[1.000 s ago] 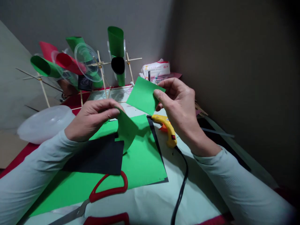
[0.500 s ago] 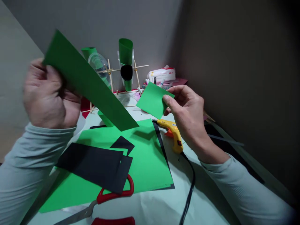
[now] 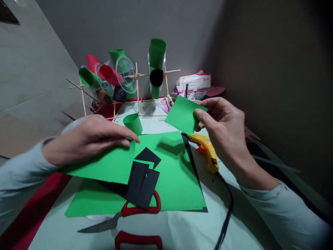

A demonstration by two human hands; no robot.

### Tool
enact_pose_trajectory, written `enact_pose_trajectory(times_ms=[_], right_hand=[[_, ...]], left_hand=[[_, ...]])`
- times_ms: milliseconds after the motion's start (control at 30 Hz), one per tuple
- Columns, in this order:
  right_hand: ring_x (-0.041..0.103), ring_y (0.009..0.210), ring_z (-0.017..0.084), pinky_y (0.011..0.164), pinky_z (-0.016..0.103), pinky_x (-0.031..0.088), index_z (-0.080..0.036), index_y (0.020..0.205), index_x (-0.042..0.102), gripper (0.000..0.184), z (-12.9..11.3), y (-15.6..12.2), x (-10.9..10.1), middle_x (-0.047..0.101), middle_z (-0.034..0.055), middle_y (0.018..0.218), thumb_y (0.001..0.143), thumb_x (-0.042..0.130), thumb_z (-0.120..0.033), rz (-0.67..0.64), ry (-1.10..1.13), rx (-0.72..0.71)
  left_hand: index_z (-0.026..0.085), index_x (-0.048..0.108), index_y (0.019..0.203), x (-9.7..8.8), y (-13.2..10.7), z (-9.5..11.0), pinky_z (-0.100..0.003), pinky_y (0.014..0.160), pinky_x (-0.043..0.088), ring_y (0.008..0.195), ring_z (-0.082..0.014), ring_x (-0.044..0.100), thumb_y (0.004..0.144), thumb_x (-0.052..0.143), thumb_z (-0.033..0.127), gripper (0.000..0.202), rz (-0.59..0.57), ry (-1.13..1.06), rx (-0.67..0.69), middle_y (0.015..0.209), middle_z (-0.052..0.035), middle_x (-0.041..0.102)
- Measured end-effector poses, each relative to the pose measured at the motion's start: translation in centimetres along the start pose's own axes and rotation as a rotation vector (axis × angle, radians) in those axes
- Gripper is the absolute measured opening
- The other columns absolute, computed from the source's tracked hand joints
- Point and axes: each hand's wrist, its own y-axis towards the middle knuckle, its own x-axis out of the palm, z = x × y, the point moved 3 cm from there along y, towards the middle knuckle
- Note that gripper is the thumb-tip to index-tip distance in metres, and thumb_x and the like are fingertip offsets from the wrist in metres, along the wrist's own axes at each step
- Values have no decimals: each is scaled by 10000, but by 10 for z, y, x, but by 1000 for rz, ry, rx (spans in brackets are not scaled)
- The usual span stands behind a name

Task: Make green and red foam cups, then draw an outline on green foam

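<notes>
At the left, my left hand is at the far edge of a green paper strip, its fingers long and its thumb in front of the paper. That strip lies low over a black paper piece and a larger green sheet. My right hand pinches a small green paper square between thumb and fingers, raised above the table. Below that hand is a yellow glue gun. Red-handled scissors lie open at the front, one handle loop partly beneath the black paper.
A small green paper tube stands behind the sheets. Farther back is a stick frame with clear discs and green, red and black paper tubes. A white packet and pens sit back right. The glue gun's black cord runs forward.
My left hand has lowered the green strip from high up to over the black paper. My right hand still holds the square. The view has turned left, showing more of the frame.
</notes>
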Motion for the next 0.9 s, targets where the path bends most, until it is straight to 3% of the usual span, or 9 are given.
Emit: enact_pose_trajectory(times_ms=[33, 133, 200, 300, 433, 600, 733, 900], right_hand=[[561, 604, 168, 525, 328, 486, -237, 837, 664, 80, 1, -1, 1, 634, 4, 735, 793, 713, -193, -15, -19, -8], [577, 658, 169, 551, 313, 494, -231, 860, 651, 73, 4, -4, 4, 646, 15, 802, 808, 699, -214, -64, -57, -13], [572, 640, 157, 543, 298, 487, -230, 853, 635, 71, 6, -7, 7, 628, 4, 793, 812, 693, -227, -103, -58, -2], [566, 595, 154, 532, 302, 479, -227, 864, 628, 56, 8, -11, 11, 622, -3, 764, 829, 668, -245, -178, -124, 20], [624, 675, 200, 610, 338, 476, -213, 932, 611, 103, 11, -15, 17, 687, 38, 847, 832, 631, -199, -326, -400, 9], [624, 659, 242, 624, 355, 415, -199, 920, 626, 165, 16, -21, 22, 701, 63, 784, 773, 645, -128, -458, -568, -10], [659, 718, 265, 655, 355, 433, -198, 963, 628, 202, 21, -25, 25, 719, 81, 806, 782, 617, -110, -494, -632, -39], [694, 822, 264, 712, 354, 482, -175, 1030, 622, 189, 28, -26, 28, 744, 107, 938, 848, 584, -139, -475, -659, -79]], left_hand=[[243, 785, 1050, 14, -1, -7, -216, 694, 527, 778, -170, 753, 919, 684, 275, 168, -119, 45, 48, 915, -27, 814], [226, 744, 1127, 45, -6, -29, -229, 769, 523, 874, -182, 741, 979, 595, 277, 216, -198, 57, 53, 989, -51, 796], [228, 719, 1172, 55, -11, -37, -236, 785, 514, 893, -179, 714, 998, 563, 300, 244, -228, 63, 43, 999, -52, 773], [256, 675, 1246, 52, -24, -41, -263, 841, 514, 952, -199, 679, 976, 600, 381, 307, -264, 84, 9, 1046, -50, 746], [312, 591, 1353, 46, -48, -45, -338, 909, 518, 1084, -273, 627, 876, 693, 526, 533, -349, 204, -107, 1183, -73, 678], [346, 519, 1395, 52, -61, -44, -366, 891, 506, 1099, -295, 589, 913, 624, 543, 531, -400, 253, -155, 1234, -84, 602], [303, 514, 1357, 53, -61, -46, -391, 915, 497, 1124, -312, 568, 904, 621, 563, 533, -412, 244, -163, 1253, -101, 584], [266, 474, 1321, 53, -66, -49, -399, 992, 467, 1173, -309, 559, 911, 608, 569, 526, -353, 241, -80, 1274, -101, 594]])
